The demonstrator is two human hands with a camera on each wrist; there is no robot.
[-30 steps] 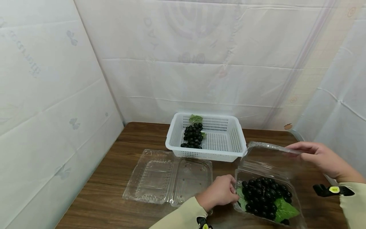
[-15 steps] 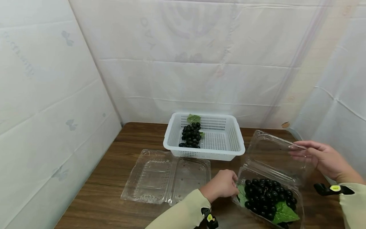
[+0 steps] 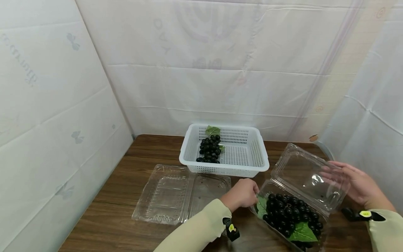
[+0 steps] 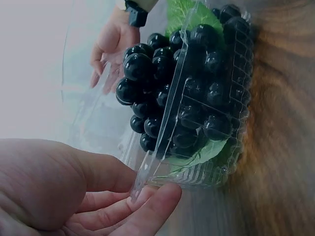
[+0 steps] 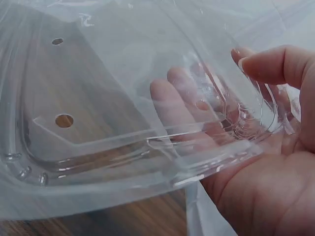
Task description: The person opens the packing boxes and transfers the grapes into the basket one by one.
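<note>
A clear plastic clamshell container (image 3: 277, 233) on the right holds dark grapes (image 3: 291, 213) with green leaves (image 3: 303, 232); its lid (image 3: 310, 175) stands raised and tilted back. At the container's left corner, my left hand (image 3: 242, 193) pinches the rim between thumb and fingers, plain in the left wrist view. My right hand (image 3: 362, 185) is at the lid's right corner. Its fingers (image 5: 184, 105) lie nearly straight behind the clear plastic and show through it, with the thumb (image 5: 275, 66) apart from them near the edge.
A white perforated basket (image 3: 256, 150) stands at the back of the wooden table (image 3: 110, 206), with a smaller grape bunch (image 3: 210, 148) in it. Another clear clamshell container (image 3: 167, 196) lies unfolded to the left. White sheeting (image 3: 189, 80) surrounds the table behind and at the sides.
The grape container has turned and shifted slightly left along with my left hand. My right hand has slid from the lid's upper edge to behind its right corner, and the lid leans further back.
</note>
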